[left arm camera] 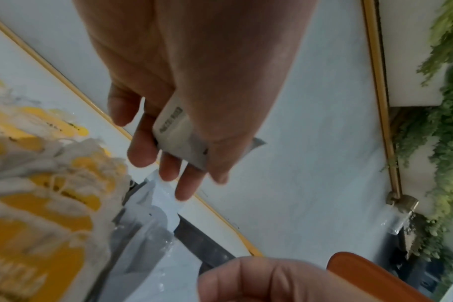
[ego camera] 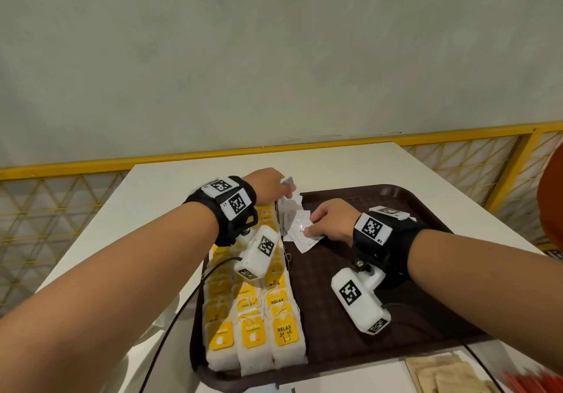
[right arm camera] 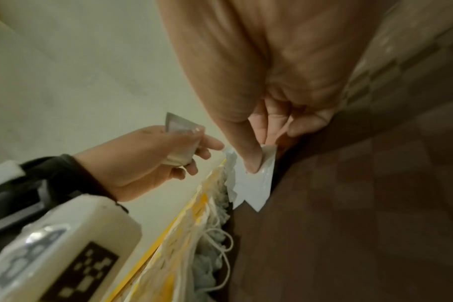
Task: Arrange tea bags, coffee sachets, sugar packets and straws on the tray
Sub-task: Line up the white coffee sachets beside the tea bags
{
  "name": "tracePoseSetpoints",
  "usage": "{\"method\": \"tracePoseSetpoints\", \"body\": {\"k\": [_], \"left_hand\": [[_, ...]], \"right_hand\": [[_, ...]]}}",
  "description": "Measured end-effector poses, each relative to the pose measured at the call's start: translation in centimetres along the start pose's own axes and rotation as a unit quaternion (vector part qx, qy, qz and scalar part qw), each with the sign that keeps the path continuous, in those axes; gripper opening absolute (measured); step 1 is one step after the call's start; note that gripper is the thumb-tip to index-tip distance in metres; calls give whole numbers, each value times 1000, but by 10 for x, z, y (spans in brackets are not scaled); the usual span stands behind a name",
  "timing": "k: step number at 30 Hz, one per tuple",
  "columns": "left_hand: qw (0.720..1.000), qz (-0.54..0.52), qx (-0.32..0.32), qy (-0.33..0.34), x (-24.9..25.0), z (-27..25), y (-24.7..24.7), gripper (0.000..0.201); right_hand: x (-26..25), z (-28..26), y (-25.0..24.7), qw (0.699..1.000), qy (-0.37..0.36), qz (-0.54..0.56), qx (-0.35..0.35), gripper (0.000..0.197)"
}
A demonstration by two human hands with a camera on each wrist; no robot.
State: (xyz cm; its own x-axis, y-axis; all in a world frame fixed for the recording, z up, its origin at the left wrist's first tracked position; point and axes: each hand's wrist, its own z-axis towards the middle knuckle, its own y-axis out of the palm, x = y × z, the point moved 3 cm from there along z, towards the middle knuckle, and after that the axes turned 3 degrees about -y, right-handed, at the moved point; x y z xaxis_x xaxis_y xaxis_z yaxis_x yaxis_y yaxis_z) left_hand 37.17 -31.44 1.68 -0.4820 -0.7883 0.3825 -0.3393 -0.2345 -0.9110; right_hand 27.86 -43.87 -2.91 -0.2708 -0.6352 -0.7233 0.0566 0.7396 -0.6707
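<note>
A dark brown tray [ego camera: 396,316] lies on the white table. Three rows of tea bags [ego camera: 253,316] with yellow tags fill its left side. White sugar packets [ego camera: 292,213] are bunched at the far end of those rows. My left hand [ego camera: 268,185] hovers over the tray's far left corner and grips a small stack of white packets [left arm camera: 178,132] between thumb and curled fingers. My right hand [ego camera: 329,222] is low on the tray and pinches one white sugar packet [right arm camera: 259,183] between thumb and fingers. The left hand [right arm camera: 168,155] also shows in the right wrist view.
Brown paper sachets [ego camera: 441,374] and red items [ego camera: 536,380] lie on the table off the tray's near right corner. A yellow railing [ego camera: 304,146] runs behind the table. The tray's right half [right arm camera: 349,204] is bare. Black cables trail from both wrists.
</note>
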Motion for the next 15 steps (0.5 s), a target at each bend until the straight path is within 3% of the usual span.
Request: {"method": "tracePoseSetpoints", "body": {"k": [3, 8, 12, 15], "left_hand": [[996, -84, 29, 20, 2, -8, -8, 50], [994, -84, -13, 67, 3, -12, 1, 55], [995, -59, -21, 80, 6, -10, 10, 48], [993, -34, -55, 101, 10, -10, 16, 56]], "right_hand": [[-2, -2, 0, 1000, -6, 7, 11, 26], [-7, -7, -8, 999, -11, 2, 43, 29], [-21, -16, -17, 976, -45, 213, 29, 19], [-20, -24, -19, 959, -39, 280, 26, 7]]}}
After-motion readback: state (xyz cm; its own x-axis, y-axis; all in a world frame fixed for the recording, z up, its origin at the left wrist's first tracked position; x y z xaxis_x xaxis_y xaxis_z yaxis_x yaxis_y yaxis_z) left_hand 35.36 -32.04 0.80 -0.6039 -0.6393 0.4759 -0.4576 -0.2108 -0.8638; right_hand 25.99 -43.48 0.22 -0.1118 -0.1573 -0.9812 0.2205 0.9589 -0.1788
